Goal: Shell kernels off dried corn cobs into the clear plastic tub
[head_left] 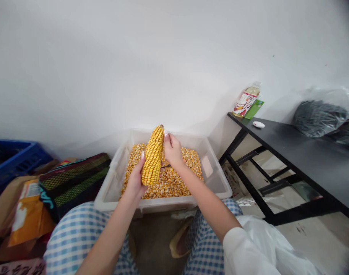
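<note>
Left grip (136, 180) clasps corn cob (153, 158); right grip (173, 149) (closure unclear) is beside its tip.

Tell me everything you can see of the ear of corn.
The corn is tapered, with rows of yellow kernels and a darker tip. Its visible side looks full, huskless. It leans right, narrow end up, above loose grains in the bin. The left hand grips its lower left; the right hand is near the tip, contact unclear.

corn cob (153, 158) | yellow, kernelled | tilted | above loose kernels (176, 183)
</note>
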`<state>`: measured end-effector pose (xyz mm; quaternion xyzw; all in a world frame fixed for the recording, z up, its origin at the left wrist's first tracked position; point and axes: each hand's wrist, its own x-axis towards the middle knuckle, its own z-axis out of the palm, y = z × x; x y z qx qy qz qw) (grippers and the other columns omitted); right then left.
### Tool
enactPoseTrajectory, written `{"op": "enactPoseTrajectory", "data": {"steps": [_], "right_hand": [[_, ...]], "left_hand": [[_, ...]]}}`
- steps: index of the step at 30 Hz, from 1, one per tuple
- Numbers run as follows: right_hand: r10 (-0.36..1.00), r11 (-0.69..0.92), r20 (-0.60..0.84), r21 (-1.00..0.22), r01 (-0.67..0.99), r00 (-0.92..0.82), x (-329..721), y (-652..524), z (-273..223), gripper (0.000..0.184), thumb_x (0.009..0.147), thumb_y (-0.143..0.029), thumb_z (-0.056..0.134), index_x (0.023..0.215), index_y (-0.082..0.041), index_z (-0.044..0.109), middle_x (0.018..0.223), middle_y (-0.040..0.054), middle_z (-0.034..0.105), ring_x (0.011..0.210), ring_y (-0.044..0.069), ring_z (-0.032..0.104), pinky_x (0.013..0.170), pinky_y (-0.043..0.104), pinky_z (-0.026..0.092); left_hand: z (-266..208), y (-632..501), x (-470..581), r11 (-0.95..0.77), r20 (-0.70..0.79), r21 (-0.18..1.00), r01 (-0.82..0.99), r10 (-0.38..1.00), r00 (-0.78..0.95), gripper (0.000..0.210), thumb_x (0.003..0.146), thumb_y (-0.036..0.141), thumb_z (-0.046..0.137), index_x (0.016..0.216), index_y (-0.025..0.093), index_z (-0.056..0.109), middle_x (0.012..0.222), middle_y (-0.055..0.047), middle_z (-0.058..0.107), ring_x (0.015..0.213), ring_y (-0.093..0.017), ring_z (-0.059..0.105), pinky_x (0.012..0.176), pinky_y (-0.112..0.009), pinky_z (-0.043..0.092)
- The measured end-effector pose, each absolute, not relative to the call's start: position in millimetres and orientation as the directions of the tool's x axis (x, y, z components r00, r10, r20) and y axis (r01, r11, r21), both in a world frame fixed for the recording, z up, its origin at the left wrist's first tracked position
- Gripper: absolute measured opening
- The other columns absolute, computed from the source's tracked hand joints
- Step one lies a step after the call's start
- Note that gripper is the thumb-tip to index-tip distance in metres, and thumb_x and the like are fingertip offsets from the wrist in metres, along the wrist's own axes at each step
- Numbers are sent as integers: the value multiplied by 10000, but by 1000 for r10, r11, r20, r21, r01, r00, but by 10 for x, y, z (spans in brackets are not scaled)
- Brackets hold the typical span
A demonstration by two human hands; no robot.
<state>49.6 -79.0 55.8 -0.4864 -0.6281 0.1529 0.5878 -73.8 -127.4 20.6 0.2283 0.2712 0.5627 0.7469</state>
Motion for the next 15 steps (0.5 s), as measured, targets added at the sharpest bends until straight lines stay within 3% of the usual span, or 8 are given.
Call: {"op": "enactPoseTrajectory", "data": {"steps": [2, 5, 8, 9, 11, 15], "right_hand": [[745, 549, 663, -668, 503, 67, 492, -963, 565, 341, 940, -416, 299, 700, -206, 419, 577, -21, 444, 546, 110, 412, 551, 240, 338], [654, 679, 724, -435, 591, -220, 462, -1319, 494, 297, 940, -329, 327, 680, -203, 396, 598, -6, 462, 554, 112, 423, 571, 253, 346], [526, 815, 692, -244, 526, -494, 452, -1584, 348, 271, 924, -280, 341, 674, -199, 405, 625, 17, 498, 594, 129, 454, 577, 263, 354], [523, 824, 681, -248, 510, -513, 462, -1612, 307, 274, 922, -287, 343, 672, -198, 410, 627, 17, 501, 594, 129, 455, 573, 263, 353], [621, 758, 673, -386, 526, -402, 497, -1560, 272, 301, 931, -329, 327, 677, -197, 420, 625, 7, 493, 578, 121, 446, 558, 256, 348], [850, 410, 517, -772, 486, 103, 553, -1186, 375, 408, 911, -507, 315, 656, -202, 407, 579, -31, 432, 560, 109, 418, 555, 240, 351]], "left_hand": [[229, -1262, -756, 261, -167, 626, -735, 965, 200, 332, 901, 304, 440, 1158, 146, 578, 892, -83, 695, 815, -218, 674, 678, -311, 571], [224, -1228, -786, 236, -180, 589, -773, 971, 160, 355, 920, 325, 402, 1173, 140, 569, 916, -94, 693, 848, -222, 672, 723, -334, 567], [195, -1200, -820, 256, -140, 565, -784, 967, 214, 414, 927, 363, 372, 1209, 120, 554, 962, -123, 684, 885, -241, 666, 758, -377, 558], [188, -1197, -830, 256, -125, 564, -785, 966, 225, 422, 925, 366, 372, 1216, 118, 550, 972, -128, 682, 892, -246, 665, 760, -385, 557], [189, -1199, -848, 251, -122, 567, -785, 967, 221, 423, 918, 366, 385, 1218, 117, 551, 971, -129, 684, 889, -250, 666, 743, -382, 562], [245, -1240, -860, 315, -123, 576, -754, 946, 301, 493, 918, 446, 354, 1222, 110, 547, 946, -136, 687, 856, -247, 673, 643, -330, 578]]}}
